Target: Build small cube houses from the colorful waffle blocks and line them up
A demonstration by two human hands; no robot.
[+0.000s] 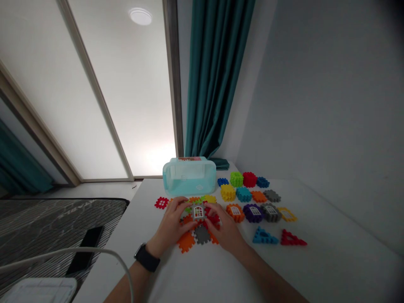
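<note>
Between my two hands is a grey interlocking tile (198, 212) with a white window insert. My left hand (173, 223) grips its left side with thumb and fingers. On the right side my right hand (223, 225) does the same. Beneath and around it lie several loose notched tiles, among them an orange tile (186, 241), a plain grey tile (202, 235) and a yellow tile (209, 199). A red window tile (161, 203) rests farther left. Part of the pile is hidden by my hands.
A clear teal plastic box (189, 176) stands behind the pile. To the right are sorted stacks, including purple window tiles (253, 213), beside a blue triangle piece (265, 236) and a red one (293, 238). A white cable (94, 250) arches at lower left, near a dark phone (85, 250).
</note>
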